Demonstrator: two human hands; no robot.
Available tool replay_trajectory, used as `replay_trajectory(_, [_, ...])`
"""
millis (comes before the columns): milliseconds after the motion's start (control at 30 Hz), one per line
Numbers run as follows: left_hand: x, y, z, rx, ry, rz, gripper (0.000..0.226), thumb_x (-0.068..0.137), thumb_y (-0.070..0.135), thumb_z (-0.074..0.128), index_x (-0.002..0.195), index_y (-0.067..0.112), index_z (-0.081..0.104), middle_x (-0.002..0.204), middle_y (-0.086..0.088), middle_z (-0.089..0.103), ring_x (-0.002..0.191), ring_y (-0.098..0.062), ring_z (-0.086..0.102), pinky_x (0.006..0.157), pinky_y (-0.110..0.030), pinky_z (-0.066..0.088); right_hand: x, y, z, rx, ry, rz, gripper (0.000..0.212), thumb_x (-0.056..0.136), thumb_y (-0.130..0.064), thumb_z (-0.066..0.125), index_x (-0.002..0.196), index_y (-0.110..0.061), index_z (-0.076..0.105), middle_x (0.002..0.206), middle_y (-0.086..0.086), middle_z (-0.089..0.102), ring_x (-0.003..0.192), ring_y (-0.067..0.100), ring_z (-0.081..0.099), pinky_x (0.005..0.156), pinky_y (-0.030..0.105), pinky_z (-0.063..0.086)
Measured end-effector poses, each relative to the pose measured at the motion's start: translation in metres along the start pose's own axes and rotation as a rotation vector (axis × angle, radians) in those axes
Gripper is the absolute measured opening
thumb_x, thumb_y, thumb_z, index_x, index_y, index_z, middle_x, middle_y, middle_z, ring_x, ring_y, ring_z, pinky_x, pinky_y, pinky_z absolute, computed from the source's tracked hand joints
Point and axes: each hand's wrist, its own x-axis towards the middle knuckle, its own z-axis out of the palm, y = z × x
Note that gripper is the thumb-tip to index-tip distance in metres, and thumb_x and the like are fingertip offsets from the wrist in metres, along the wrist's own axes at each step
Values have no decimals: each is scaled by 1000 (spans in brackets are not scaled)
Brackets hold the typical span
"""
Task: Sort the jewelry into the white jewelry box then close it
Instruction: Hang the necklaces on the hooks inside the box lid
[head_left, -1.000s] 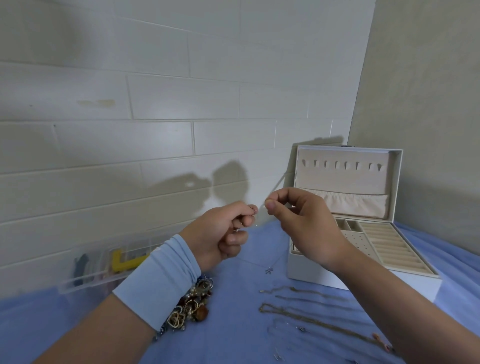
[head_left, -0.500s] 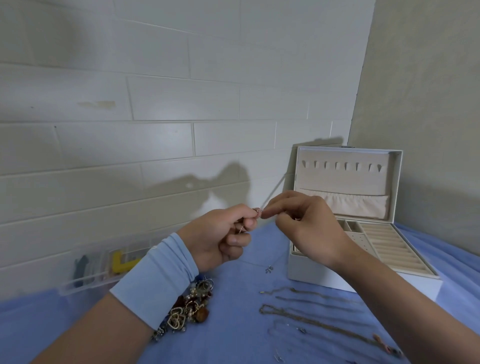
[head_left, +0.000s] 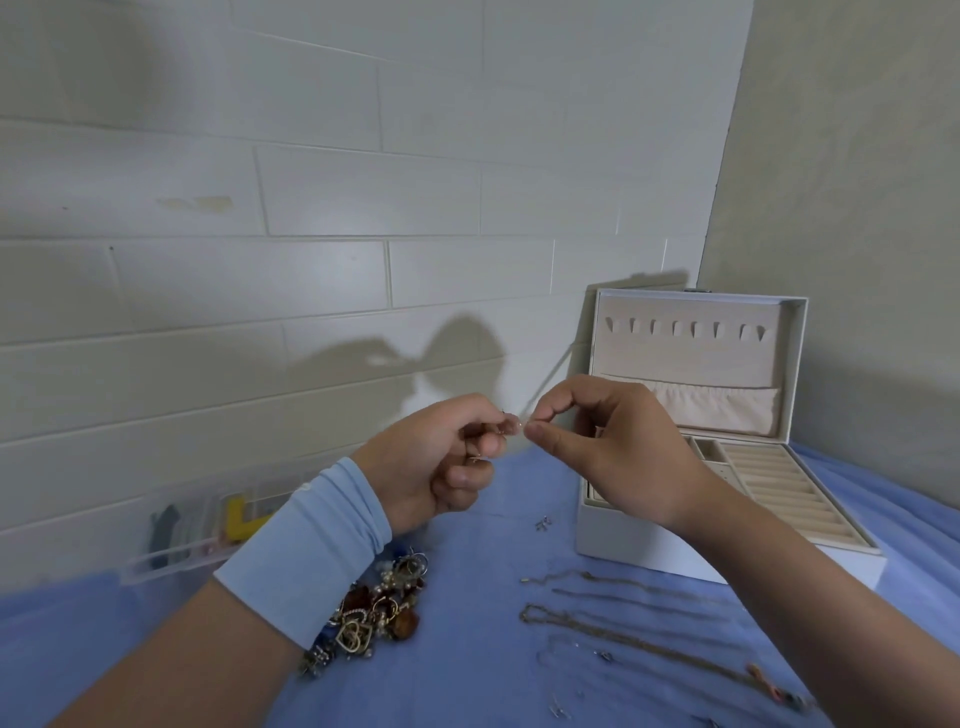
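Observation:
My left hand (head_left: 441, 457) and my right hand (head_left: 618, 452) are raised above the blue cloth, fingertips almost meeting. Both pinch the ends of a thin necklace (head_left: 511, 426); its chain is too fine to follow, and a small pendant (head_left: 543, 524) hangs low near the cloth. The white jewelry box (head_left: 696, 551) stands open at the right, lid upright with hooks and a pouch, tray with ring rolls and small compartments partly hidden by my right hand. A heap of mixed jewelry (head_left: 379, 608) lies under my left wrist. Several chains (head_left: 623, 613) lie stretched out in front of the box.
A clear plastic organizer box (head_left: 208, 525) sits against the white brick wall at the left. The blue cloth (head_left: 467, 675) covers the surface. A plain wall stands close behind the jewelry box on the right. Small clasps lie near the front edge.
My hands drew together from a small gap until the fingertips nearly touch, then my right thumb and forefinger opened slightly into a ring. The pendant stayed hanging low.

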Motion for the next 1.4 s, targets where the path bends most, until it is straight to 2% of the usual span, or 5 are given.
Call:
replay_trajectory(567, [-1,1,-4,74,42,-104,22,95,27,58,74,21,62,61,9,37,42,-5,19,42,-17,9,0,3,-8,-249,-112,-369,2,91,-34,66,89,-34,67,95,-13,65,65,27,56,58,45,46])
replay_trajectory(800, [-4,-3,-1,308,142,138,19,98,24,57,87,14,69,80,6,63,46,-10,23,42,-20,18,-2,4,-2,-3,-84,-92,12,96,-19,67,86,-25,69,65,1,62,55,33,46,55,41,39])
replay_trajectory(967, [-6,-5,4,463,172,378,21,101,16,53,90,5,67,45,16,51,38,-4,28,40,-15,26,-2,-7,5,304,-49,153,17,99,-12,61,84,-17,66,62,8,66,48,23,30,46,27,27])
replay_trajectory(1200, [-1,-9,4,620,204,577,15,99,10,55,93,5,68,75,-5,71,42,3,44,47,-8,33,1,-10,4,436,-95,451,12,95,-22,66,87,-13,69,54,3,45,45,14,25,41,21,19])
replay_trajectory(1400, [-2,-7,8,244,180,235,16,96,13,54,84,6,62,74,-4,63,42,-13,24,42,-22,15,-2,-7,-3,185,-92,81,8,91,-9,73,84,-13,73,63,-6,61,54,14,42,54,25,35])
